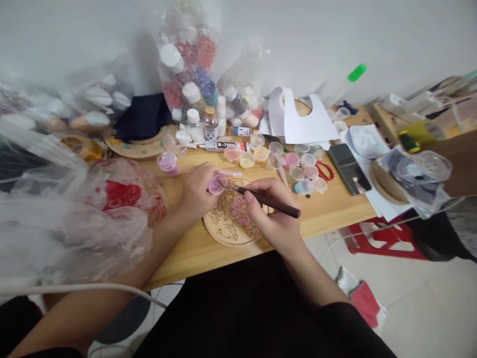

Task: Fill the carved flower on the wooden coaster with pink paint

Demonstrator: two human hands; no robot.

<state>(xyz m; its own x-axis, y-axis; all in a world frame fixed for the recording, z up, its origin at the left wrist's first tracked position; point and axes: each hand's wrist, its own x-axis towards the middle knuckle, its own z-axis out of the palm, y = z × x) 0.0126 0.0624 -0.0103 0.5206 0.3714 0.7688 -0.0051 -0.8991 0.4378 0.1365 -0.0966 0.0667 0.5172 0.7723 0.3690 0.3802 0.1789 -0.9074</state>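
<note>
My left hand (199, 188) grips a small plastic cup (217, 184) of lilac paste, tilted toward me. In my right hand (275, 209) is a thin metal-tipped tool with a dark handle (278, 203), held like a pen. The tool's tip is inside the cup. Below both hands lies a round wooden plaque (227, 238) with gold-outlined flowers. One large flower (240, 209) on it is partly coloured pink-lilac, and my right hand covers the plaque's right part. Behind the cup rests a pale stick or lid edge (231, 173).
Several small paint cups (261, 154) stand behind the plaque, near red-handled scissors (325, 170) and a phone (350, 169). A B-7000 glue tube (226, 146) and small bottles (210, 123) line the back. Plastic bags (122, 209) crowd the left; a cable (85, 287) crosses my left forearm.
</note>
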